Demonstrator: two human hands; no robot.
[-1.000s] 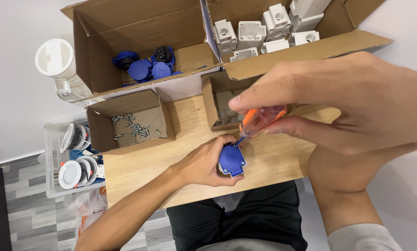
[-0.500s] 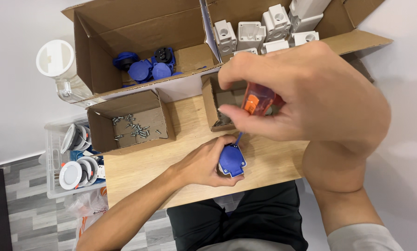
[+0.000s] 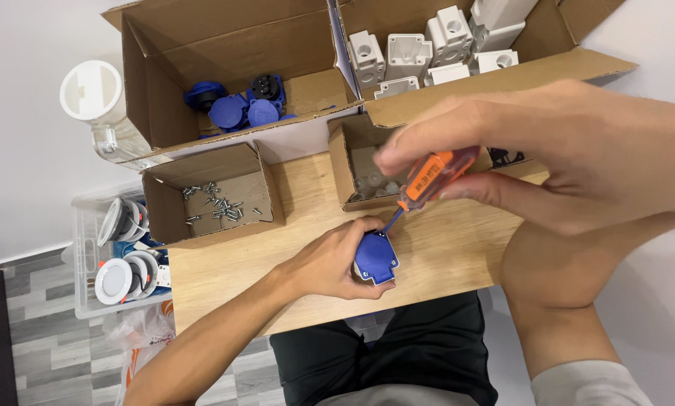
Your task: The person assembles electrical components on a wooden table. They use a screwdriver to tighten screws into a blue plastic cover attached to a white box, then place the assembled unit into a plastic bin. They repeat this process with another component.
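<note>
Fastening: blue socket cover [image 3: 376, 258] at the near edge of the wooden table [image 3: 458, 248], clasped in the left hand [image 3: 330, 263].
Tool: orange-handled screwdriver [image 3: 427, 180] pinched in the right hand [image 3: 570, 158], tip at the cover's top corner.
Progress: judged mid-way; screw seating hidden.
Stock: loose screws in small carton [image 3: 213, 197]; blue parts [image 3: 236, 105] and white housings [image 3: 427, 45] in the far boxes.

Bright, even light; soft shadows, blurred near hand.

Screwdriver [image 3: 427, 179] tip hidden at blue socket [image 3: 376, 258]; small box [image 3: 364, 162] contents blurred.
</note>
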